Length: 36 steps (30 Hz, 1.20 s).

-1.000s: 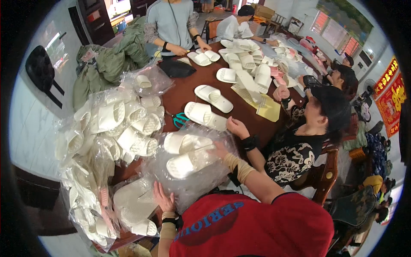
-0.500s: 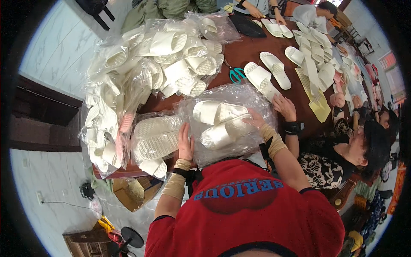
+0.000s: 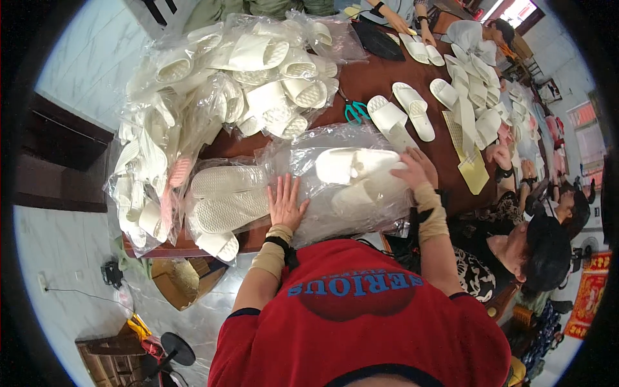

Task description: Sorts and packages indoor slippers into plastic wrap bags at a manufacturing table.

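A pair of white slippers (image 3: 335, 166) lies in a clear plastic bag (image 3: 303, 155) on the table in front of me. My left hand (image 3: 288, 203) rests flat on the bag's left part, fingers spread, beside another bagged pair with textured soles (image 3: 232, 213) facing up. At the slippers' right ends, my right hand (image 3: 407, 171) has bent fingers closed on them; the exact grip is partly hidden. Tan wraps cover both my wrists. Just behind my right hand, a co-worker's hand (image 3: 425, 169) is partly covered, near a loose white slipper (image 3: 389, 116).
Bagged white slippers (image 3: 258, 55) are heaped on the brown table (image 3: 361, 74) at left and back. Teal-handled scissors (image 3: 356, 111) lie beyond my bag. Several loose slippers (image 3: 477, 84) are piled at right, near a seated co-worker (image 3: 516, 242). A cardboard box (image 3: 187, 280) stands below the table's left edge.
My right hand and the bagged slippers have shifted right. My left hand has moved slightly right onto the bag, its fingers spreading. The head view has shifted a little.
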{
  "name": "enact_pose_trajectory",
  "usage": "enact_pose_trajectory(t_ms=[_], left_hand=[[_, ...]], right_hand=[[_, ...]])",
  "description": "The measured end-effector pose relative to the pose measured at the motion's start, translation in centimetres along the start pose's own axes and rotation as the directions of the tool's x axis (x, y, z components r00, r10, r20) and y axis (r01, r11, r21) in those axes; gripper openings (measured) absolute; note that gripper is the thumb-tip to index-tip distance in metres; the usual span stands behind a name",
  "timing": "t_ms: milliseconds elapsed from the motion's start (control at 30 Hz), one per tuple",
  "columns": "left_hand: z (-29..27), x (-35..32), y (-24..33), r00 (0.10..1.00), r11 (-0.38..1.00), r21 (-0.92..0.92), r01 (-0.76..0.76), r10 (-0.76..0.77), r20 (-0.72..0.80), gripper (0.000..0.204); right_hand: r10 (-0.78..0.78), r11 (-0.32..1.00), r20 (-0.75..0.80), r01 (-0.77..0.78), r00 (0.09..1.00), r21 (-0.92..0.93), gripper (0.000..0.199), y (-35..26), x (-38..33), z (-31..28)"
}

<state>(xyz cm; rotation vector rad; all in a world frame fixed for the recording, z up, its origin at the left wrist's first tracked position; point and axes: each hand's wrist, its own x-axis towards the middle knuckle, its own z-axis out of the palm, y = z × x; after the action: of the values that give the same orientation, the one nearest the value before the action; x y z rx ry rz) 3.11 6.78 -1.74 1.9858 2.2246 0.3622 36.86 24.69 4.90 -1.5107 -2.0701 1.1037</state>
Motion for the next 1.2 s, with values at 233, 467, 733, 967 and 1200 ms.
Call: enact_pose_trajectory(t_ms=[233,467,733,967,1200], left_hand=[[0.8,0.4,0.4,0.999,0.999,0.03,0.04,-0.04,-0.006,0.069],[0.9,0.5,0.2,0.999,0.998,0.05,0.031,-0.028,-0.043,0.069],[1.2,-0.1,0.1,0.997,0.998,0.05,0.022,-0.019,-0.07,0.066],[0.9,-0.7,-0.1,0.996,0.997,0.072,0.026,-0.02,-0.086,0.063],[1.2,-0.2,0.2,0.994,0.995,0.097,0.002,0.008,-0.106,0.063]], right_hand=[[-0.064,0.955,-0.353,-0.045,0.934,-0.294,0.051,-4.2,-3.4,-10.1],[-0.22,0.973,-0.717,0.196,0.662,-0.117,0.053,-11.8,-4.1,-11.4],[-0.051,0.996,-0.182,0.062,0.982,0.059,0.056,-3.9,-2.0,1.7],[0.293,0.956,-0.263,-0.289,0.919,0.055,0.054,1.1,-3.6,2.3],[0.187,0.868,-0.467,0.077,0.865,0.491,0.051,-0.5,0.5,0.2]])
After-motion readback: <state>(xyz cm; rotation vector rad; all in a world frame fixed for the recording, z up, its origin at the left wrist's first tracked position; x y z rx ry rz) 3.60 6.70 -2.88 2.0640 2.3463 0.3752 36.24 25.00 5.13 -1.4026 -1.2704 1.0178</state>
